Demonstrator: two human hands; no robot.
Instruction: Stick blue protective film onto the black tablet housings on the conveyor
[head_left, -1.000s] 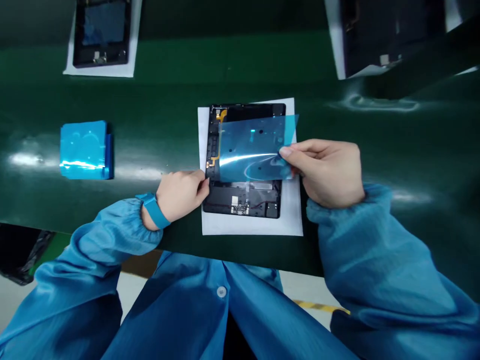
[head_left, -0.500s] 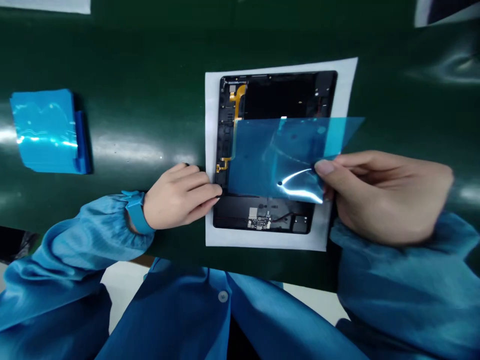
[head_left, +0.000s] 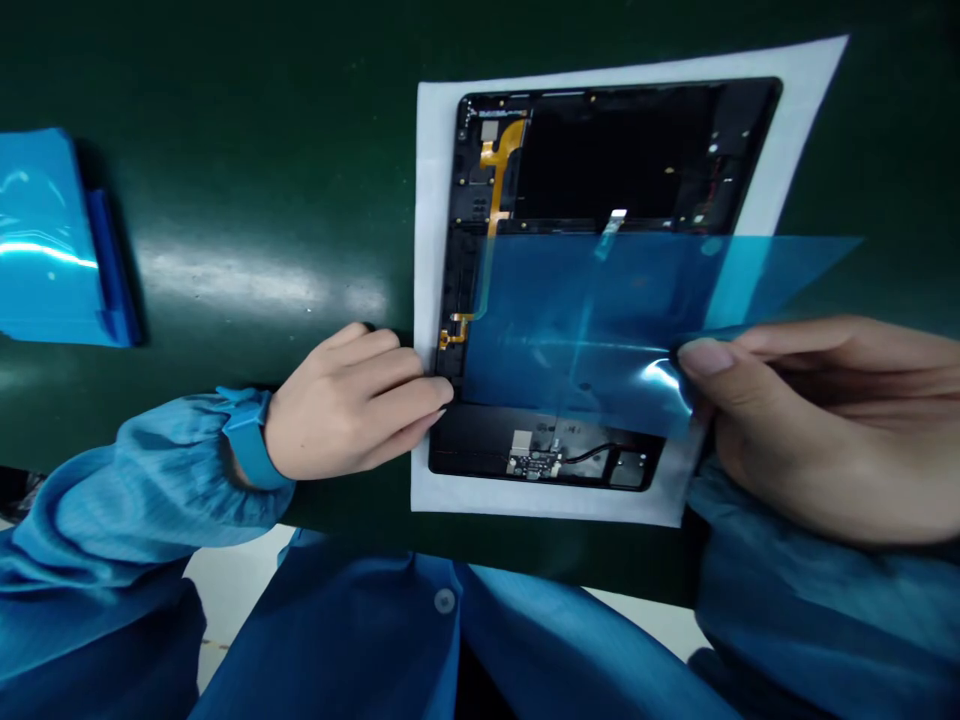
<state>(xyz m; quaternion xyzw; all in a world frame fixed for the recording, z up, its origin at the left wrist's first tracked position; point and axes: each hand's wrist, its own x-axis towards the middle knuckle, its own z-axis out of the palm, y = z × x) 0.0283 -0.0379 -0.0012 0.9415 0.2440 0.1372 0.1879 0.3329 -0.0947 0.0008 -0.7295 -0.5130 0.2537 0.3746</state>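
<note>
An open tablet [head_left: 592, 150] with its inner parts showing lies on a white sheet [head_left: 431, 240]. Orange flat cables run down its left side, and a small circuit board sits at its bottom. Over its middle spreads a see-through blue film [head_left: 555, 320]; its top right corner reaches past the tablet. My right hand [head_left: 832, 420] pinches the film's right side between thumb and fingers. My left hand [head_left: 364, 405] is closed, fingers curled, with its fingertips at the tablet's lower left edge; the thumb is hidden.
A stack of blue film sheets [head_left: 41, 240] lies at the left on the dark green table [head_left: 247, 180]. The table's front edge runs close to my body, with a pale floor below it.
The view has come closer to the tablet, and the film stack has shifted left in the picture. My right hand still pinches the film, and my left hand stays at the tablet's edge.
</note>
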